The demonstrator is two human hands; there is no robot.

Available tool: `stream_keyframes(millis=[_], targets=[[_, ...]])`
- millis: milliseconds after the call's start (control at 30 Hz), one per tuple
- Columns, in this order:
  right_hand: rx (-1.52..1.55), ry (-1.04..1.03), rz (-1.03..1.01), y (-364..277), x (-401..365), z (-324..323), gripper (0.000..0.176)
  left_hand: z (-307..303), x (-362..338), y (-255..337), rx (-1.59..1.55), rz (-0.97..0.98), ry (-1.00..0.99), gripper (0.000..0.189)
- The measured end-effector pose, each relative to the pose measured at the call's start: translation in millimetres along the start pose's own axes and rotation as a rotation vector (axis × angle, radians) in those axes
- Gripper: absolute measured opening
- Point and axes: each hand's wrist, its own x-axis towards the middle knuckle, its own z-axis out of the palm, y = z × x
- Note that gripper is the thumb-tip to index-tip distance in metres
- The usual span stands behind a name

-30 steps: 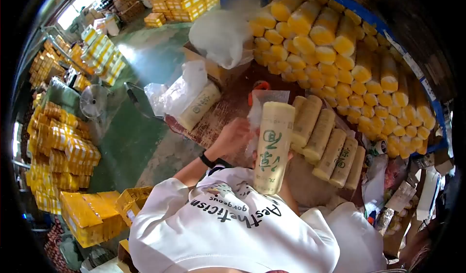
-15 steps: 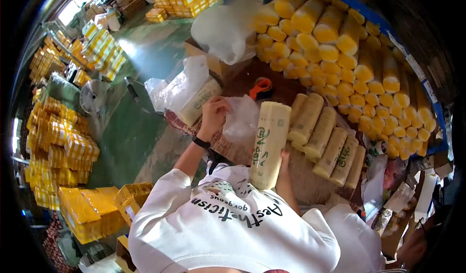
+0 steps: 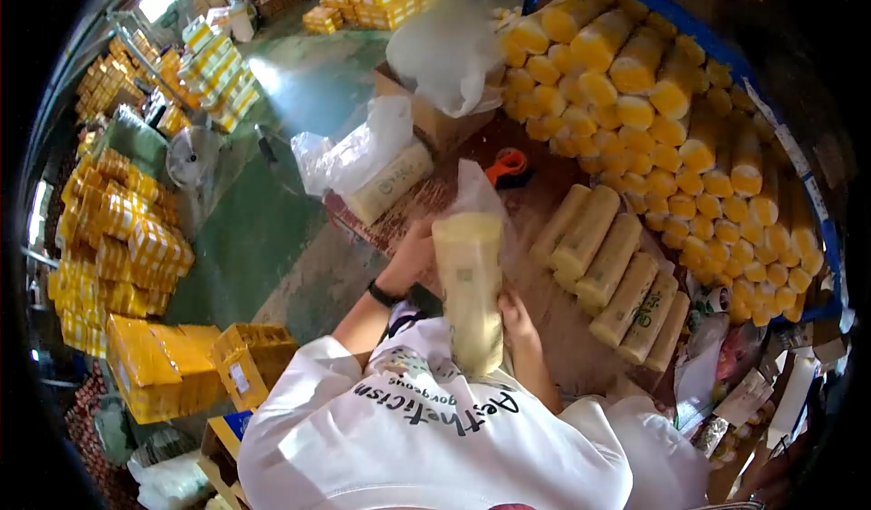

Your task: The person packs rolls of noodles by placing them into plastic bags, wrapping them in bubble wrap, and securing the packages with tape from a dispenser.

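A pale yellow wrapped roll (image 3: 470, 297) stands nearly upright against my shirt front, its printed side mostly turned away. My right hand (image 3: 522, 330) grips it low on its right side, fingers partly hidden behind. At the roll's upper left edge my left hand (image 3: 413, 258) is closed, fingertips partly hidden by the roll. A thin clear plastic bag (image 3: 474, 188) rises above and around the roll's top, beside those fingers. Several similar rolls (image 3: 594, 254) with green print lie in a row on the dark red table (image 3: 535, 319), to the right of my right hand.
Another printed roll (image 3: 392, 183) lies at the table's left edge beside crumpled clear bags (image 3: 363, 142). An orange-handled tool (image 3: 508, 165) lies farther back. Yellow-ended rolls (image 3: 667, 120) fill a blue-framed rack at right. Yellow boxes (image 3: 163, 365) stand at left.
My left hand has come right, to the held roll, bringing the clear bag to its top. The roll has shifted left and turned, its large green print no longer facing me.
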Motion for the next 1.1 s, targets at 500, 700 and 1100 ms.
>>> stream_keyframes(millis=[500, 700, 1100], targets=[[-0.185, 0.583, -0.413, -38, 57, 39, 0.026, 45, -19, 24, -0.489, 0.052, -0.004, 0.023], [-0.119, 0.645, -0.41, -51, 45, 49, 0.024, 60, -21, 30, -0.201, 0.418, 0.443, 0.019], [-0.38, 0.533, -0.649, -66, 38, 56, 0.018, 59, -40, 16, 0.309, 0.7, 0.592, 0.012]])
